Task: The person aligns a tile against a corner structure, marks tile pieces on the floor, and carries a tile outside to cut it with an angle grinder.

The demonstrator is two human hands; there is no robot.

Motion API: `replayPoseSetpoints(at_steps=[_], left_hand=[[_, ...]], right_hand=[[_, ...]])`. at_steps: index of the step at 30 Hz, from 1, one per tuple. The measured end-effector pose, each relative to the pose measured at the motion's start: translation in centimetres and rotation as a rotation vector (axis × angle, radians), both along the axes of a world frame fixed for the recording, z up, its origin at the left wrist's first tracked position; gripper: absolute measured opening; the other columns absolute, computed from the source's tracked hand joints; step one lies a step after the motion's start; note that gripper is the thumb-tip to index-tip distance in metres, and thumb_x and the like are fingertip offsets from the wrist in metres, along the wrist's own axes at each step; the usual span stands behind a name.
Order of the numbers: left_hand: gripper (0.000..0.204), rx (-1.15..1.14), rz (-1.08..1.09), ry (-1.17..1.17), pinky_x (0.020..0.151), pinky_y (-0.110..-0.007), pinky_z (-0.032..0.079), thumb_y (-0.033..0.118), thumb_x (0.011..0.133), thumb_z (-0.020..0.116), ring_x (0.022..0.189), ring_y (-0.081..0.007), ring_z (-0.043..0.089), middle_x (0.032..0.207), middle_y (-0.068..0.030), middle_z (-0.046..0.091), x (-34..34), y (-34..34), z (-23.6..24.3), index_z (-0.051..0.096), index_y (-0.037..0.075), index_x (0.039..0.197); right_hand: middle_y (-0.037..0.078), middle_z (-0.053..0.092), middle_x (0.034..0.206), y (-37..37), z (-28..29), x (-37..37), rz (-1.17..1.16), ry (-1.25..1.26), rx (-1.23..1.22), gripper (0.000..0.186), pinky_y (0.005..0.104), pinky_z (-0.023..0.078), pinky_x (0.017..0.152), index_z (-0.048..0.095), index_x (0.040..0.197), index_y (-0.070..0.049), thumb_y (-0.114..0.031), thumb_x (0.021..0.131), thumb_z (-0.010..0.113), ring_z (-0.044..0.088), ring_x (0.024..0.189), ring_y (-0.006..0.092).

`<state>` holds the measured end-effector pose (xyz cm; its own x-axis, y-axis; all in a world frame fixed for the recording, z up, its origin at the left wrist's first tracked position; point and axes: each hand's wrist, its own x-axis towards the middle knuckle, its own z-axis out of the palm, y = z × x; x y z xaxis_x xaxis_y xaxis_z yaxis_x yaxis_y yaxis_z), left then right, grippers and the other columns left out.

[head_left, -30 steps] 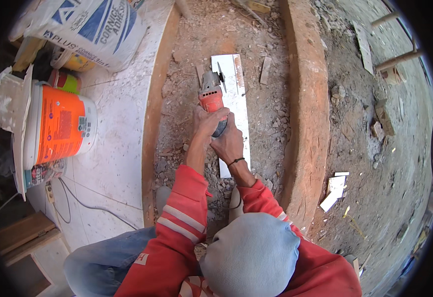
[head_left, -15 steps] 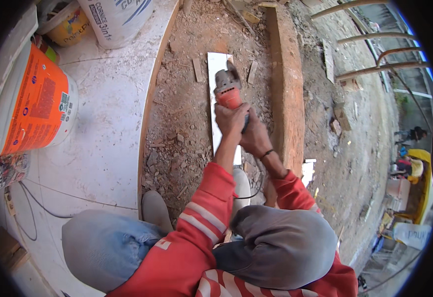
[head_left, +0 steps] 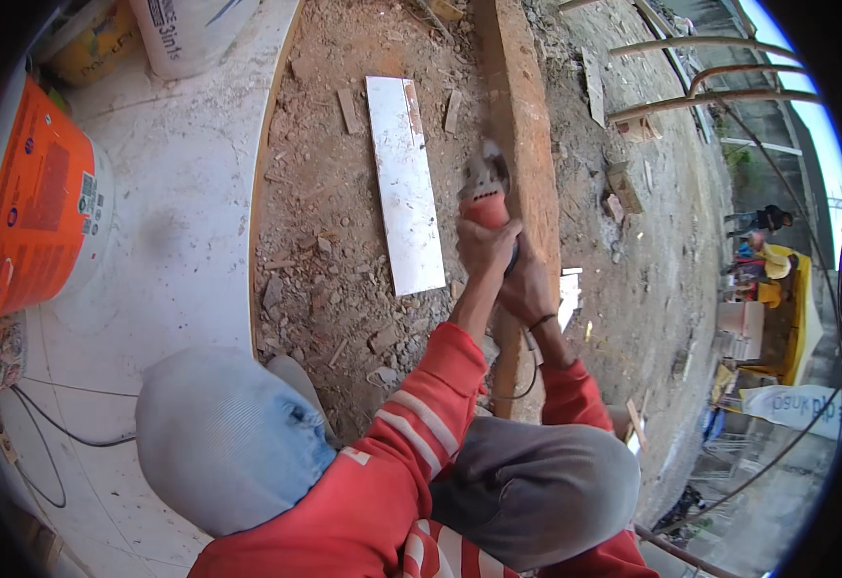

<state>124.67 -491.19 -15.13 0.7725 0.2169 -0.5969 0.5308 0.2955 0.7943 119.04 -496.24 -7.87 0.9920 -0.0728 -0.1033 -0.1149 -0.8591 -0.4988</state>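
Observation:
Both my hands grip a red angle grinder (head_left: 484, 208) with a grey metal head; its disc is smeared by motion. My left hand (head_left: 486, 247) wraps the body just behind the head. Farther back, my right hand (head_left: 527, 282) closes round the handle. The grinder hangs by the inner side of a long orange-brown ledge (head_left: 534, 144), apart from the white tile strip (head_left: 406, 193). That strip lies on the rubble-strewn dirt to the left, with a narrow brown patch near its far right corner. A cord trails from the tool toward my right knee.
White tiled floor (head_left: 185, 212) runs along the left, holding an orange-labelled bucket (head_left: 45, 202) and a white sack (head_left: 185, 39). Small offcuts (head_left: 348, 111) lie beside the strip. Beyond the ledge are rubble, wooden poles (head_left: 710, 106), a yellow canopy (head_left: 804, 318) and people far off.
The grinder has moved off the white tile strip, rightward to the ledge, with both hands still on it. My view has shifted right, and the strip's near end now shows uncovered.

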Motion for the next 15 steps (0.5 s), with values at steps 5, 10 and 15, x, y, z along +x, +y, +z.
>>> replayPoseSetpoints(at_steps=[5, 10, 15], left_hand=[[0.051, 0.195, 0.026, 0.013, 0.071, -0.04, 0.058, 0.025, 0.065, 0.092, 0.078, -0.0247, 0.072, 0.092, -0.0174, 0.074, -0.7, 3.4, -9.0, 0.069, -0.008, 0.097], [0.031, 0.298, -0.053, -0.015, 0.06, -0.036, 0.054, 0.019, 0.07, 0.089, 0.066, -0.0174, 0.069, 0.081, -0.0087, 0.073, 2.3, 6.5, -8.4, 0.074, -0.003, 0.084], [0.033, 0.28, -0.116, -0.045, 0.058, -0.036, 0.053, 0.021, 0.071, 0.091, 0.067, -0.0171, 0.068, 0.084, -0.0082, 0.072, 7.4, 9.9, -7.8, 0.073, -0.004, 0.084]], right_hand=[[0.033, 0.073, 0.099, 2.2, -9.2, -1.1, -0.087, 0.113, 0.098, 0.086, 0.0594, 0.056, 0.081, 0.044, 0.144, -0.009, -0.051, 0.08, 0.082, 0.07, 0.096, 0.0544], [0.033, 0.073, 0.098, 3.4, -12.8, 1.9, -0.081, 0.084, 0.276, 0.087, 0.0598, 0.055, 0.079, 0.044, 0.143, -0.005, -0.053, 0.081, 0.08, 0.07, 0.092, 0.054], [0.032, 0.073, 0.098, 6.1, -13.3, 6.6, -0.124, 0.109, 0.38, 0.086, 0.06, 0.056, 0.079, 0.042, 0.142, -0.007, -0.054, 0.08, 0.08, 0.071, 0.093, 0.0535]])
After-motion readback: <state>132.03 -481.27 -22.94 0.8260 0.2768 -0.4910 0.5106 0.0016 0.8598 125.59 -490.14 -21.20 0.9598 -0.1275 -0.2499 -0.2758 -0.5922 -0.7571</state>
